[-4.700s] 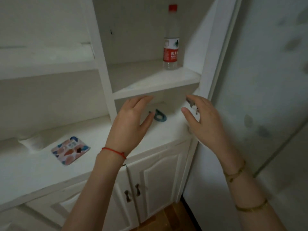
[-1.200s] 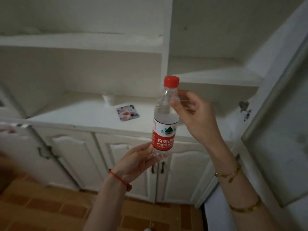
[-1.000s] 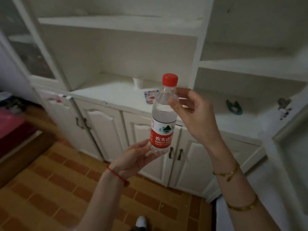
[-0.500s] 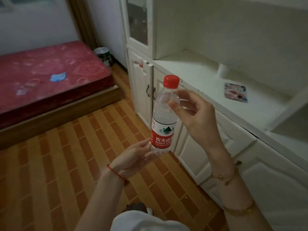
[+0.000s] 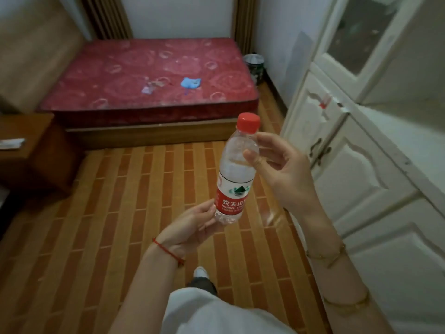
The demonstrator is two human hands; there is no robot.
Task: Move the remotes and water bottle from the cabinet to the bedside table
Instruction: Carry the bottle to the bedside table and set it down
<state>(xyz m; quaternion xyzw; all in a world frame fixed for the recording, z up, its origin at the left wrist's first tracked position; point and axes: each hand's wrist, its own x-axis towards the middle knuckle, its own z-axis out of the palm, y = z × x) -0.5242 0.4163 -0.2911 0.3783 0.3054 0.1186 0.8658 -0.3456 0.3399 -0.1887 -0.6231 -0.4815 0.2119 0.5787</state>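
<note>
A clear water bottle (image 5: pixel 234 179) with a red cap and red label is held upright in mid-air over the floor. My right hand (image 5: pixel 281 174) pinches its neck between thumb and fingers. My left hand (image 5: pixel 192 227) cups and grips its base from below. The wooden bedside table (image 5: pixel 31 150) stands at the far left, with a pale flat object (image 5: pixel 10 143) on its top that may be a remote. The white cabinet (image 5: pixel 361 169) runs along the right side.
A bed with a red mattress (image 5: pixel 149 78) lies ahead, with small blue and pale scraps on it. A dark bin (image 5: pixel 254 66) stands by the far wall. Brick-patterned floor (image 5: pixel 120 201) stretches between me and the bedside table. My foot (image 5: pixel 201 273) shows below.
I took the bottle from the cabinet shelf with both hands. My view has swung left from the cabinet to the bed and bedside table. The grip on the bottle is unchanged.
</note>
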